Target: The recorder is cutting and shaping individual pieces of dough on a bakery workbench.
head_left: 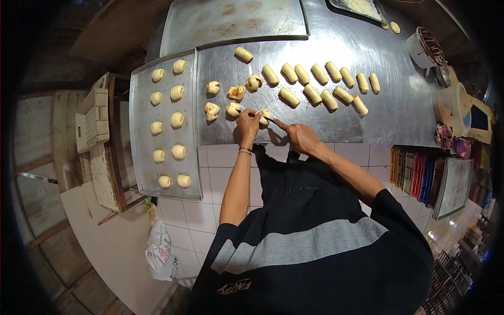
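On the steel table, my left hand (pixel 248 126) pinches a short dough roll (pixel 264 116) near the front edge. Fingers of my right hand (pixel 301 138) are closed around a thin dark knife (pixel 270 120), whose tip meets that roll. To the left of it lie several pieces that look cut open, such as the dough piece (pixel 211 111) with brown filling showing. Uncut dough rolls (pixel 289 97) are spread in loose rows to the right. How deep the blade sits in the dough is hidden by my fingers.
A metal baking tray (pixel 137 152) at the left bears two columns of shaped dough pieces. Another baking tray (pixel 236 22) lies at the back. A white pot (pixel 420 50) with brown smears stands at the far right, near a pale tub (pixel 446 105).
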`<control>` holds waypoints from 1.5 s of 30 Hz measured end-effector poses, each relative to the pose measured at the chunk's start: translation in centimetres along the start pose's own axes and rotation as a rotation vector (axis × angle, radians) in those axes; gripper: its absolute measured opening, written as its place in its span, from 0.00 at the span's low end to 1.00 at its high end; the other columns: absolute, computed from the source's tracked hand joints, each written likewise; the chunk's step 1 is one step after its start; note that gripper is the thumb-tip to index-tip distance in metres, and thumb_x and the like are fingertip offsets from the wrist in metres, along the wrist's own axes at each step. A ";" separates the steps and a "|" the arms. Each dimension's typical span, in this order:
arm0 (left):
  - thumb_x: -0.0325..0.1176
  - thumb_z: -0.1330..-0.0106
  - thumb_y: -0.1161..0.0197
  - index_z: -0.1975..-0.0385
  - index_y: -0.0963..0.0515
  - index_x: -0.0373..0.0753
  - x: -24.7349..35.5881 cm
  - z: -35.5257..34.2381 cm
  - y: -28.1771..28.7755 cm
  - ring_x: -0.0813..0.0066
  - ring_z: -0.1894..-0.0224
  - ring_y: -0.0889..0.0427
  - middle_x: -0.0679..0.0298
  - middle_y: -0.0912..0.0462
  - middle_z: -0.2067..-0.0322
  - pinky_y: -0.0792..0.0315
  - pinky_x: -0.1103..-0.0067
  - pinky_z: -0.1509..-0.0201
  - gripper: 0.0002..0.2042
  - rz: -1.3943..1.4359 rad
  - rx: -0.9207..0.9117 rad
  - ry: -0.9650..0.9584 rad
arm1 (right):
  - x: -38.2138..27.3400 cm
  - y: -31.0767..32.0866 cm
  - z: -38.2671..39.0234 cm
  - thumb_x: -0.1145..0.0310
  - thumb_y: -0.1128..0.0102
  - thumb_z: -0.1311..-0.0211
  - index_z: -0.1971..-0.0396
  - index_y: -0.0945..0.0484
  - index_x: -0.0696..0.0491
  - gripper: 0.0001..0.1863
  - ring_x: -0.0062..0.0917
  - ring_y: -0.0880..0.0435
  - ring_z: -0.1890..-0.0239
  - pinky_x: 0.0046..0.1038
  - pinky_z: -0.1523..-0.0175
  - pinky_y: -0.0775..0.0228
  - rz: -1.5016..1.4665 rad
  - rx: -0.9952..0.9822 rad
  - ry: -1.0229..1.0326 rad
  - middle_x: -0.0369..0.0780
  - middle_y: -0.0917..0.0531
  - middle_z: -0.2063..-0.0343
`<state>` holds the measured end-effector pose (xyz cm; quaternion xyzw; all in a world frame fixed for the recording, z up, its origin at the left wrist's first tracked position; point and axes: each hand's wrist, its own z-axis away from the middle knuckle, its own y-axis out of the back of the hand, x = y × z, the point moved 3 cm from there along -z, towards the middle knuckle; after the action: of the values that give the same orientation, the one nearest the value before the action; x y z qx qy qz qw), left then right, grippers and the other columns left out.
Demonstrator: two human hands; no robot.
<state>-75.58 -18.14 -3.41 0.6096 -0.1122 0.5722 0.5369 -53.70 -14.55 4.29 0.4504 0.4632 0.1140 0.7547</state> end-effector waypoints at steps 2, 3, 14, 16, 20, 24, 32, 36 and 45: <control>0.37 0.39 0.21 0.68 0.14 0.30 -0.1 0.2 -0.2 0.62 0.69 0.10 0.54 0.11 0.72 0.19 0.68 0.63 0.14 -0.013 0.010 -0.023 | -0.1 -0.5 0.4 0.69 0.41 0.34 0.23 0.36 0.49 0.37 0.52 0.14 0.73 0.49 0.65 0.23 0.054 -0.001 -0.004 0.53 0.15 0.77; 0.37 0.39 0.21 0.68 0.14 0.30 -0.2 0.2 -0.4 0.62 0.69 0.10 0.54 0.11 0.72 0.19 0.68 0.63 0.14 -0.012 0.005 -0.019 | 0.0 -1.2 0.4 0.69 0.42 0.32 0.22 0.38 0.49 0.38 0.50 0.14 0.72 0.49 0.66 0.23 0.108 0.029 0.008 0.53 0.15 0.77; 0.38 0.38 0.22 0.69 0.15 0.33 -0.7 -3.0 0.8 0.65 0.71 0.11 0.55 0.11 0.73 0.20 0.70 0.65 0.13 -0.066 -0.030 -0.023 | 2.1 -3.6 -3.0 0.74 0.49 0.33 0.19 0.45 0.46 0.41 0.48 0.15 0.74 0.48 0.66 0.25 0.134 0.102 0.083 0.50 0.16 0.77; 0.35 0.37 0.23 0.68 0.15 0.33 -0.7 -3.5 1.0 0.71 0.69 0.14 0.59 0.12 0.72 0.22 0.72 0.66 0.11 -0.061 -0.072 0.009 | 2.0 -2.1 -1.9 0.75 0.46 0.38 0.20 0.41 0.41 0.44 0.51 0.16 0.72 0.50 0.64 0.26 0.056 -0.031 -0.062 0.53 0.16 0.76; 0.31 0.31 0.27 0.62 0.14 0.33 -2.0 -4.9 3.7 0.79 0.67 0.22 0.69 0.17 0.68 0.25 0.78 0.63 0.07 0.376 -0.296 0.170 | 2.2 0.6 -0.2 0.78 0.46 0.44 0.23 0.35 0.38 0.44 0.55 0.16 0.70 0.52 0.61 0.26 0.048 -0.072 -0.135 0.56 0.17 0.74; 0.32 0.27 0.30 0.57 0.15 0.33 4.1 -10.7 8.0 0.82 0.64 0.19 0.68 0.15 0.65 0.23 0.83 0.59 0.08 0.427 -0.284 0.066 | 3.8 2.1 1.8 0.81 0.49 0.47 0.27 0.28 0.39 0.43 0.58 0.17 0.69 0.53 0.58 0.27 -0.140 0.080 -0.321 0.58 0.18 0.73; 0.42 0.22 0.35 0.55 0.17 0.32 2.4 -26.4 10.5 0.78 0.65 0.15 0.65 0.14 0.64 0.19 0.79 0.61 0.16 0.256 -0.482 0.043 | 0.8 2.3 -0.6 0.80 0.50 0.40 0.28 0.27 0.41 0.38 0.55 0.18 0.70 0.49 0.57 0.26 -0.351 0.545 -0.497 0.62 0.18 0.69; 0.39 0.23 0.38 0.47 0.21 0.31 4.8 -29.3 8.4 0.57 0.49 0.15 0.52 0.15 0.51 0.22 0.65 0.45 0.17 -0.440 -0.295 -0.318 | -1.7 3.1 1.0 0.80 0.48 0.39 0.28 0.27 0.41 0.37 0.55 0.18 0.69 0.48 0.55 0.25 -0.442 0.492 -0.663 0.61 0.17 0.67; 0.23 0.31 0.41 0.38 0.22 0.45 10.0 -30.8 1.0 0.48 0.33 0.28 0.57 0.22 0.37 0.34 0.52 0.31 0.21 -0.712 -0.395 -1.072 | -2.5 1.4 2.5 0.80 0.49 0.35 0.27 0.28 0.38 0.36 0.51 0.20 0.74 0.46 0.58 0.26 -0.431 0.582 -0.706 0.59 0.20 0.74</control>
<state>-90.89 10.38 -1.82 0.6996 -0.2579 -0.0525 0.6643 -52.69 -16.69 7.26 0.5472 0.2748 -0.3377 0.7148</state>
